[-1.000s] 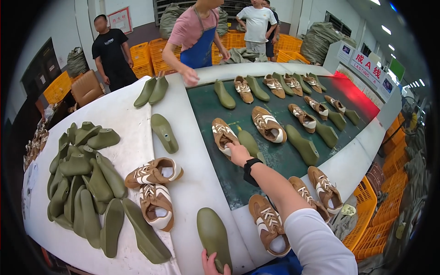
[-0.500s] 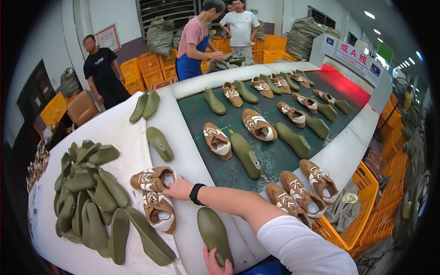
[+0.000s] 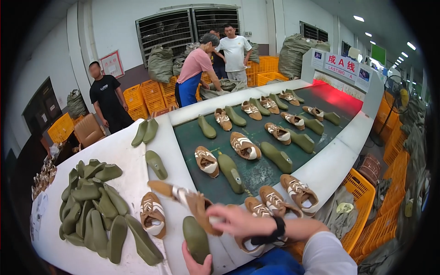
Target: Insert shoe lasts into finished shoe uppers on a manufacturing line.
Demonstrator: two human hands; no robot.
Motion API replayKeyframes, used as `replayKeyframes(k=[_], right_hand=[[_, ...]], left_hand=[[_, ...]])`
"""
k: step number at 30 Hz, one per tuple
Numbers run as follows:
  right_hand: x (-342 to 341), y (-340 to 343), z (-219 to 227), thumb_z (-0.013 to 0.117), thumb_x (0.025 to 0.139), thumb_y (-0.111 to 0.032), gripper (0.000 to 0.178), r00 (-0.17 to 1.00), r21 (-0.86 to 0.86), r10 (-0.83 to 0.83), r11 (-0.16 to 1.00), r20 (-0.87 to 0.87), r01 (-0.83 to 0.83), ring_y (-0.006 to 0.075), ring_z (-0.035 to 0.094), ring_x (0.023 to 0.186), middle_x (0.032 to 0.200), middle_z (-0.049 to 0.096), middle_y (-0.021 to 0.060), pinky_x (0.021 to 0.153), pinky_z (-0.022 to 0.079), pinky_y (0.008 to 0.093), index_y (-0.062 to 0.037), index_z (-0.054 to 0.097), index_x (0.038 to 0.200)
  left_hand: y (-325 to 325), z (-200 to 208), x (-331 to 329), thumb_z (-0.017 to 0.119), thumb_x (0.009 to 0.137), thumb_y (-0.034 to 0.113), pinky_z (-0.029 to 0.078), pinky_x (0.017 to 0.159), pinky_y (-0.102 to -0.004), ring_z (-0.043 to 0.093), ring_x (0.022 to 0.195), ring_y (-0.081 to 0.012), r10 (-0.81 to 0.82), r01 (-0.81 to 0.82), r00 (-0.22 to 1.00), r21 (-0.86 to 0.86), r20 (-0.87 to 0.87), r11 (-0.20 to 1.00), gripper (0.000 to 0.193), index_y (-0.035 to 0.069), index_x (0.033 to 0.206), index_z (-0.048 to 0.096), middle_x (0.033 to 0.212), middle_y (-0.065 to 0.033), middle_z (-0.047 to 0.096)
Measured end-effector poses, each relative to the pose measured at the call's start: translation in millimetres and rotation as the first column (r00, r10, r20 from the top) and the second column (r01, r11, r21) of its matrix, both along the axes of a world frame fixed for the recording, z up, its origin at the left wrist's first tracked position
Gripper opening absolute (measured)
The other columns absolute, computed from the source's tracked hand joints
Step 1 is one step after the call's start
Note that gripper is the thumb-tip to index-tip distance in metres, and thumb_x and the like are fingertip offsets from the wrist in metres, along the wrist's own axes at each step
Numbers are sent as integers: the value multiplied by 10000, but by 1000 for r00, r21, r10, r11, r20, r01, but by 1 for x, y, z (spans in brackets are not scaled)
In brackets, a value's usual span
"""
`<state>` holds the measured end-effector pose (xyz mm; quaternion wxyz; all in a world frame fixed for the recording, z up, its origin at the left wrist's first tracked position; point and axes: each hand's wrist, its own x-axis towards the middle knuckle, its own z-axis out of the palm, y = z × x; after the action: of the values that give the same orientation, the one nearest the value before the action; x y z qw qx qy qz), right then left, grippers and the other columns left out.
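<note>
On the white worktable [image 3: 114, 151] at the left of the scene lies a heap of olive-green shoe lasts [image 3: 98, 208], spread flat and overlapping. Just right of the heap, a brown and white shoe [image 3: 153, 214] rests on the table on its own. At the bottom edge, the person's left hand [image 3: 196, 263] comes up from below with its fingers wrapped around the heel end of a single olive-green last [image 3: 196, 237], which stands tilted on the table edge. Above and slightly right of it, the right hand [image 3: 236, 221] reaches leftward across the body, its forearm entering from the lower right with a black wristband [image 3: 274, 231] and a white sleeve [image 3: 327, 254]. This hand is blurred, but its fingers close on a tan shoe upper [image 3: 185, 199], holding it in the air, stretched out toward the left, just over the last. To the right runs a dark green conveyor belt [image 3: 256, 172] carrying more shoes and lasts in loose pairs, ending at a red-lit opening. Three brown and white shoes [image 3: 279, 199] sit at the near end of the belt, just beyond the right wrist. On the far side of the belt, other people stand beside stacked yellow crates [image 3: 142, 94].
</note>
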<state>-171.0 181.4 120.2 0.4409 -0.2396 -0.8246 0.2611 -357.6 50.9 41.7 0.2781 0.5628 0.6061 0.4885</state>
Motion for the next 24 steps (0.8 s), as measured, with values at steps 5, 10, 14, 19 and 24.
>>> replayKeyframes(k=[5,10,14,19,24], right_hand=[[20,-89,-29,605,857,-182,322,953,-204,13,978,301,52,344,620,590,633,575,177,510,500,425,-115,482,1147],[47,-76,-17,613,865,-247,609,987,-332,108,941,115,-65,408,633,711,825,639,247,607,509,464,-55,296,1348],[68,-69,-6,629,858,-259,800,951,-560,277,813,136,-157,418,637,778,971,638,251,673,521,450,-61,127,1447],[76,-60,9,683,788,-186,519,988,-77,-124,988,87,131,210,650,684,965,639,92,565,516,293,-90,518,1271],[67,-50,-10,709,746,-217,586,947,-82,-216,967,237,241,331,584,955,1198,494,144,792,498,404,-142,501,1289]], left_hand=[[28,5,33,663,777,55,395,987,-364,455,1195,-247,-216,232,855,24,472,972,764,-3,1401,225,1307,-151,440],[48,30,68,594,859,50,408,970,-326,475,1166,-213,-194,227,692,46,695,973,743,17,1443,136,1330,-126,417],[57,33,77,518,920,61,407,963,-306,491,1136,-178,-235,270,817,11,526,963,546,-6,1390,248,1279,-109,466],[51,32,69,490,937,64,450,870,-279,532,1020,-128,-179,185,871,31,457,982,390,-18,1295,359,1176,-91,539],[30,27,70,531,908,44,468,845,-264,545,1010,-128,-187,216,861,-8,473,976,468,3,1327,327,1161,-82,535]])
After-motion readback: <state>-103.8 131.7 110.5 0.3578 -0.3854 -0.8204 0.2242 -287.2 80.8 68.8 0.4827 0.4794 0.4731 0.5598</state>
